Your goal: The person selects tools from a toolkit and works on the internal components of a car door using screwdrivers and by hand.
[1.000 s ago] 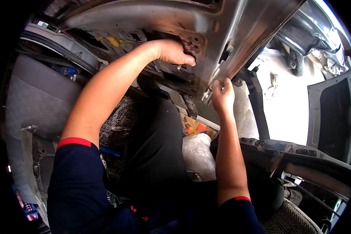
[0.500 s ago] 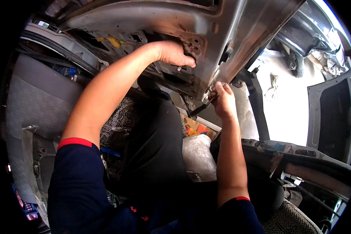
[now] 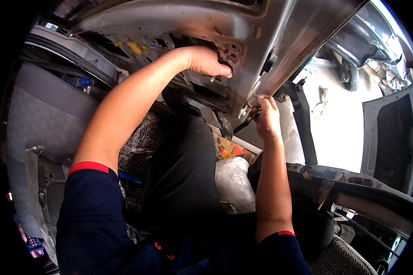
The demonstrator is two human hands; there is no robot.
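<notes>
A bare metal car door (image 3: 225,27), its inner skin full of cut-outs, stands in front of me. My left hand (image 3: 204,62) reaches into one of its openings. The thumb rests outside on the metal, while the other fingers are hidden inside the door. At the door's lower right edge, my right hand (image 3: 267,115) pinches close against a metal latch-like part (image 3: 248,110). A dark rod-like piece (image 3: 242,126) slants down from those fingers. Whether the hand grips that piece or the part itself I cannot make out.
A clear plastic-wrapped bundle (image 3: 234,185) lies beside my knee, near an orange printed box (image 3: 236,151). Grey seat fabric (image 3: 41,114) is at the left. A black post-like bar (image 3: 304,123) stands right of the door. Beyond it are a car wheel (image 3: 348,75) and a detached dark panel (image 3: 390,137).
The door's edge has shifted slightly right. My right hand has moved a little right and down with it, its fingers turned; my left hand has moved only slightly right.
</notes>
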